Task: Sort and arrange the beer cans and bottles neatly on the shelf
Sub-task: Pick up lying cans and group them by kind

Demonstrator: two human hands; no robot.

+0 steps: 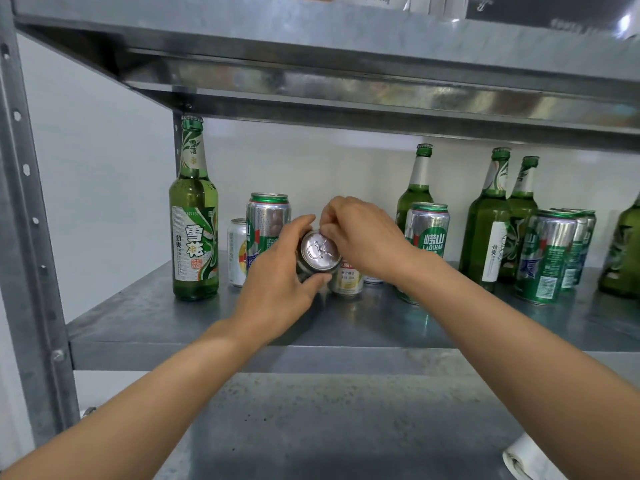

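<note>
Head view: both hands together on one silver can, over the middle of the shelf. Can is tilted, lid and pull tab facing the camera. Left hand wraps its body, thumb above and fingers below. Right hand has curled fingers pinching the upper rim. The can's base is hidden, so I can't tell if it touches the shelf. Small yellow-white can stands just behind and below it. Tall green-silver can and small white can are behind the left hand. Green bottle is upright near the shelf's left edge. Laoshan can is right of the hands, with a bottle behind it. Toward the right edge are two more bottles, a can cluster and a cropped bottle.
</note>
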